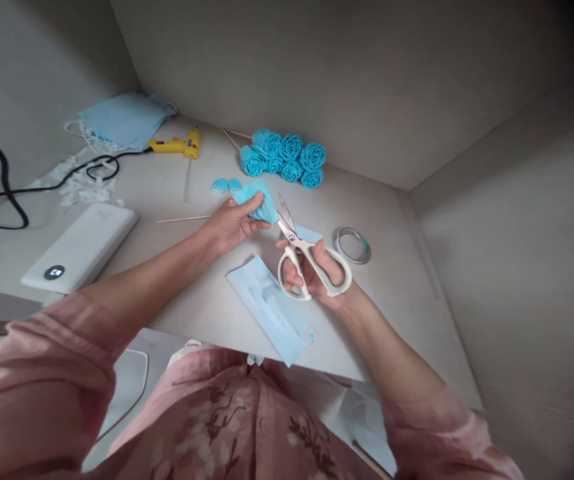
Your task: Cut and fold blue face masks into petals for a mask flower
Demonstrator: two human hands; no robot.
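My left hand (237,223) pinches a folded blue piece of mask fabric (265,205) between thumb and fingers, above the table. White-handled scissors (291,238) are in my right hand (327,280), with thumb and fingers through the loops. Their blades are parted, and the tips are close to the fabric's right edge; whether they touch it I cannot tell. A light blue mask (269,308) without visible ear loops lies below my hands at the table's front edge. Another light blue piece (309,234) is partly hidden behind the scissors. Two small blue cut pieces (226,185) lie just beyond my left hand.
Several blue fabric roses (291,159) on sticks lie at the back. A yellow glue gun (177,145), a stack of masks (121,120) and white scraps (87,187) are at the far left. A white power bank (81,247) sits left, a tape roll (353,245) right. Walls enclose the table.
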